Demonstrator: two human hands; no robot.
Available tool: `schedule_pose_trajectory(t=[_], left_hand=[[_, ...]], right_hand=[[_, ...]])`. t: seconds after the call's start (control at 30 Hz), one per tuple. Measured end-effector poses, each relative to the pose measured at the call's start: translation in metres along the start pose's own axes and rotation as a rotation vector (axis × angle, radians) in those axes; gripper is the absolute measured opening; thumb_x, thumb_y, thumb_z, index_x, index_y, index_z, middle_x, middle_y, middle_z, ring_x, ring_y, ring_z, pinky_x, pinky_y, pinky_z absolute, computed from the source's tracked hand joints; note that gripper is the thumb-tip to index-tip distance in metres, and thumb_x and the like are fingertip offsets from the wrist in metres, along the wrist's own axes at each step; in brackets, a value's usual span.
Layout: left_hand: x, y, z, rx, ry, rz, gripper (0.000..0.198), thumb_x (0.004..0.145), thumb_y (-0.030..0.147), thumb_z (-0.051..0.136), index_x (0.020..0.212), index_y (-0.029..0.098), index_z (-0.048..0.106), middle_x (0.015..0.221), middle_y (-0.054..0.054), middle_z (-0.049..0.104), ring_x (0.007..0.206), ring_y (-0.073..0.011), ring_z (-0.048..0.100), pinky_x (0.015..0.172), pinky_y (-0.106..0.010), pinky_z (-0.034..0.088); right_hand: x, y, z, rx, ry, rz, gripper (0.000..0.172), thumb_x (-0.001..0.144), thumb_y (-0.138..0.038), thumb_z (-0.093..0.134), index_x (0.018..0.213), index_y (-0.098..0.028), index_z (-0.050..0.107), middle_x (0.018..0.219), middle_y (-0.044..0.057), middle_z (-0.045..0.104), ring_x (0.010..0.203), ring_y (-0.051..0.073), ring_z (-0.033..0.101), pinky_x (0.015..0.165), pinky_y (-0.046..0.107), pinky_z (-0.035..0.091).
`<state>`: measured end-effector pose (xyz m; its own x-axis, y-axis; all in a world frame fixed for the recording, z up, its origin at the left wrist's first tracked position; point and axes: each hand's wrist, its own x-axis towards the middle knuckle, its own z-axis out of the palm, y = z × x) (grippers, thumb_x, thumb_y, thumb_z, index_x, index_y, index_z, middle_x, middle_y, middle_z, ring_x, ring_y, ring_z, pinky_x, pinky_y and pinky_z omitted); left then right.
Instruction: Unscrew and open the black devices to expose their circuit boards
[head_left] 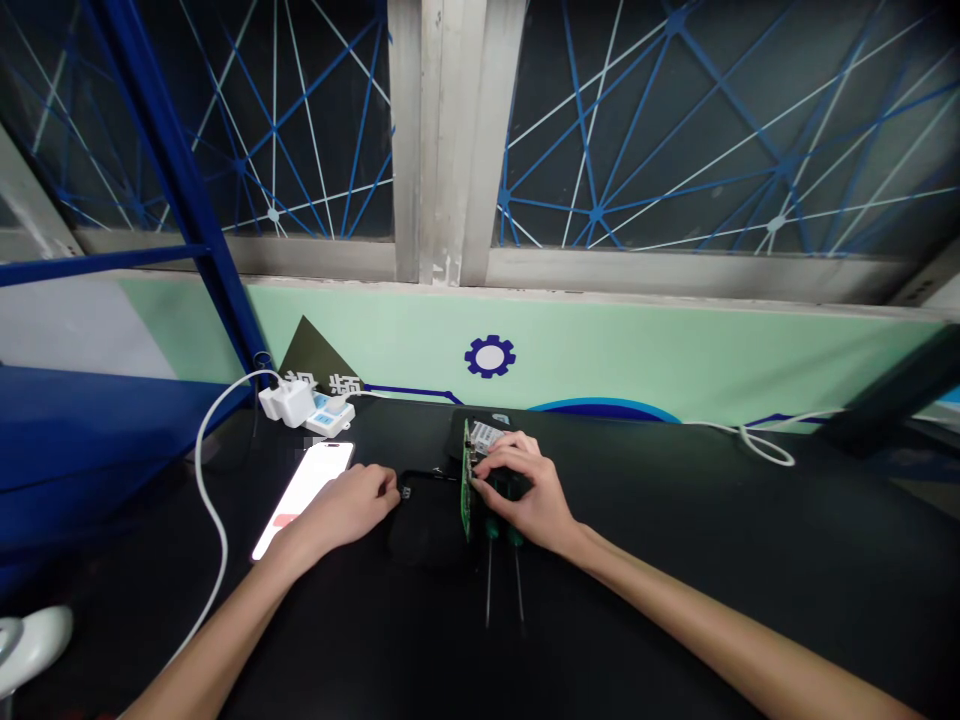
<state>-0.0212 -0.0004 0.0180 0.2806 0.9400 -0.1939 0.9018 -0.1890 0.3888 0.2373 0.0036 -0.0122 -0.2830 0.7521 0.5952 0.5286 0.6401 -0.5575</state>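
A white charger (291, 403) sits in the power strip (328, 414) by the wall. The right hand (529, 485), thumb and fingers pinched together, holds the green circuit board (466, 490) upright on edge, with black tabletop (675, 480) spreading rightward; the left hand (360, 505) is curled at a dark strip (431, 474) (whether gripped, I cannot tell).

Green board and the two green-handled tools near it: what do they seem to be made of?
Green board: probably resin laminate, thin and flat with small parts mounted on it; gloss unclear. Tool handles: likely plastic, judging by the green colour; finish lost in shade. Tool shafts: apparently bare metal, thin, straight and greyish.
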Motion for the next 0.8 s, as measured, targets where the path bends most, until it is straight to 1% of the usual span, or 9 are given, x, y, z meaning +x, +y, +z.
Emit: schedule_pose_trajectory(t=[0.23, 0.37, 0.57, 0.8], left_hand=[[0.003, -0.003, 0.002, 0.011, -0.011, 0.004, 0.024, 0.09, 0.031, 0.042, 0.069, 0.022, 0.048, 0.065, 0.001, 0.055, 0.061, -0.0164, 0.051, 0.055, -0.028, 0.028], [0.004, -0.003, 0.003, 0.015, -0.01, -0.002, 0.025, 0.09, 0.032, 0.042, 0.069, 0.022, 0.049, 0.066, 0.001, 0.055, 0.061, -0.0165, 0.051, 0.055, -0.028, 0.028], [0.002, -0.001, 0.001, 0.053, 0.001, 0.008, 0.026, 0.091, 0.03, 0.04, 0.068, 0.021, 0.049, 0.066, -0.001, 0.055, 0.063, -0.0176, 0.053, 0.057, -0.029, 0.028], [0.003, -0.003, 0.0, 0.039, -0.018, 0.033, 0.028, 0.092, 0.031, 0.039, 0.067, 0.022, 0.044, 0.065, 0.0, 0.054, 0.063, -0.0173, 0.054, 0.057, -0.028, 0.029]], right_hand=[[-0.004, 0.009, 0.006, 0.07, 0.052, -0.028, 0.008, 0.082, -0.029, 0.071, 0.077, -0.024, 0.069, 0.079, 0.004, 0.071, 0.089, 0.025, 0.06, 0.088, 0.043, 0.045], [-0.005, 0.012, 0.007, 0.093, 0.044, -0.041, 0.006, 0.082, -0.028, 0.072, 0.078, -0.024, 0.07, 0.079, 0.003, 0.071, 0.088, 0.025, 0.061, 0.087, 0.044, 0.046], [-0.004, 0.012, 0.008, 0.102, 0.049, -0.017, 0.007, 0.082, -0.028, 0.072, 0.076, -0.024, 0.07, 0.078, 0.003, 0.071, 0.086, 0.025, 0.061, 0.086, 0.044, 0.046], [-0.004, 0.01, 0.007, 0.09, 0.022, -0.017, 0.008, 0.082, -0.029, 0.072, 0.077, -0.024, 0.071, 0.079, 0.004, 0.071, 0.088, 0.025, 0.061, 0.087, 0.044, 0.045]])
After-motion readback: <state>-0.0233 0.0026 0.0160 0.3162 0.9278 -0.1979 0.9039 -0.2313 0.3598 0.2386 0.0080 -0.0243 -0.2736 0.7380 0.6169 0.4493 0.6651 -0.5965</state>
